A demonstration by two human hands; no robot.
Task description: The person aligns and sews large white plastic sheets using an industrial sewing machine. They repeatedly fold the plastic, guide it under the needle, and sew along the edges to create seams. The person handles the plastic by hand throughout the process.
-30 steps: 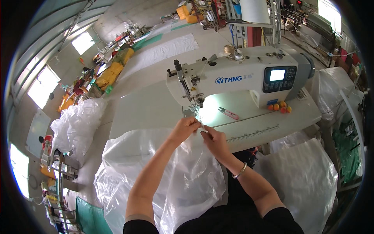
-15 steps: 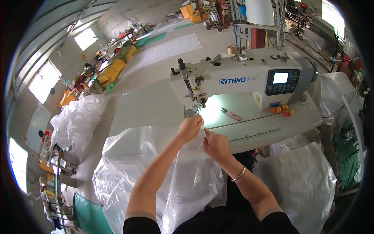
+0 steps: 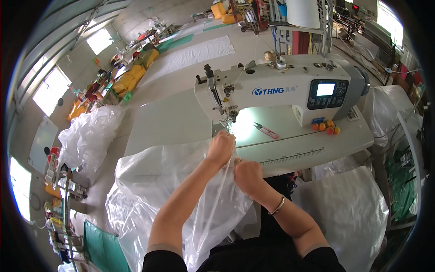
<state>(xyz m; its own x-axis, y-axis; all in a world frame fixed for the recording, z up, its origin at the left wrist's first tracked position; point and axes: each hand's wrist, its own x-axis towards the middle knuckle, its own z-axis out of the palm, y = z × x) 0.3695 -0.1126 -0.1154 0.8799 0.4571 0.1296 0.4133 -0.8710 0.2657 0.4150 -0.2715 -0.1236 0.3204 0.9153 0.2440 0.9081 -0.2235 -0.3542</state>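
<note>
Clear plastic sheet (image 3: 154, 167) pinched near frame centre
Left hand (image 3: 221, 148) and right hand (image 3: 248, 176) each pinch its edge, grips close together; the rest drapes toward the lower left.

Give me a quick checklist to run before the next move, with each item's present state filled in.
1. Bare left hand gripping the translucent white plastic sheet: ok, fingers closed on it.
2. Bare right hand gripping it too: ok, closed, nearer the body.
3. Left fingers clear of the white sewing machine's needle area: not ok, they look very close.
4. Needle up or down: cannot tell, too small and glared.
5. Pink-handled metal snips apart from the sheet: ok, lying on the bed.
6. Rectangular machine display on: ok, lit.
</note>
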